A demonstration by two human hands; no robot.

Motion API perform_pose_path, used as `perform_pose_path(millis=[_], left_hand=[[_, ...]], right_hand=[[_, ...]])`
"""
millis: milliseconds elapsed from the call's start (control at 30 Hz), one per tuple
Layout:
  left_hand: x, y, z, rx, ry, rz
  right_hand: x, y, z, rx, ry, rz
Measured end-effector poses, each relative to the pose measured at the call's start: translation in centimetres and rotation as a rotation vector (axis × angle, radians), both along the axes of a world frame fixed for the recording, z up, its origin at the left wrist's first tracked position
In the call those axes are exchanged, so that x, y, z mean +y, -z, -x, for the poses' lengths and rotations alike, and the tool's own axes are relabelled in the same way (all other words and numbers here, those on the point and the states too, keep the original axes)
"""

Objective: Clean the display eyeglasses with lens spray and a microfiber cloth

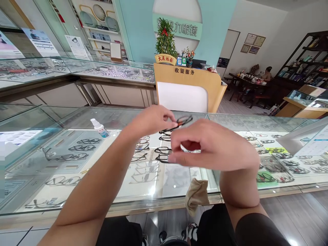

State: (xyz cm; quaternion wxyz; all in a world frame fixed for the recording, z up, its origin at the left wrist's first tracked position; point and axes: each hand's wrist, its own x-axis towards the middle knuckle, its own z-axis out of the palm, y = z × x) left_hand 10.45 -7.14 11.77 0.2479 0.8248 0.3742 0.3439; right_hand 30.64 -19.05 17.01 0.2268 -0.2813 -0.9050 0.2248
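A pair of dark-framed eyeglasses [185,119] is raised above the counter, pinched between the thumb and fingers of my left hand [155,119]. Closer to me, my right hand [207,145] is curled, thumb and forefinger together, and slightly blurred; anything in its grip is hidden. Beside its fingertips are dark eyeglasses [163,158], part of a column of frames at the middle of the counter. Another column of eyeglasses [140,147] lies to the left, partly behind my left forearm. A beige cloth [196,196] drapes over the counter's front edge.
The glass display counter [123,204] spans in front of me, with eyeglasses [275,150] at the right. A white spray bottle [99,128] stands on the left. Beyond are a wooden cash desk [215,89] and a person [268,74] seated at a far table.
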Motion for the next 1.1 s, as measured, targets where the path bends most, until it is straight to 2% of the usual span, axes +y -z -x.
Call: perform_pose_path(millis=[67,133,200,300,367,567,900,1100], left_hand=[[-0.4,-1.5,0.3,-0.141,0.001,-0.011],[-1.4,-2.4,0.3,-0.385,0.030,-0.009],[-2.4,-2.7,0.1,-0.558,0.106,0.015],[-2.9,-2.5,-0.2,-0.664,0.238,0.070],[-2.8,-2.3,-0.3,-0.695,0.277,0.099],[-2.4,-2.3,-0.3,-0.707,0.236,0.097],[-2.2,-2.0,-0.4,-0.722,0.210,0.077],[-2.2,-2.0,-0.6,-0.749,0.263,0.129]], right_hand=[[0.6,0.2,0.3,0.058,0.271,-0.059],[1.3,0.5,0.5,0.171,0.500,-0.127],[2.0,0.8,0.7,0.274,0.588,-0.163],[2.7,1.2,0.8,0.372,0.521,-0.159],[2.9,1.3,0.8,0.422,0.480,-0.166],[3.2,1.6,0.7,0.493,0.488,-0.194],[3.3,1.5,0.5,0.484,0.499,-0.201],[3.0,1.3,0.3,0.434,0.544,-0.233]])
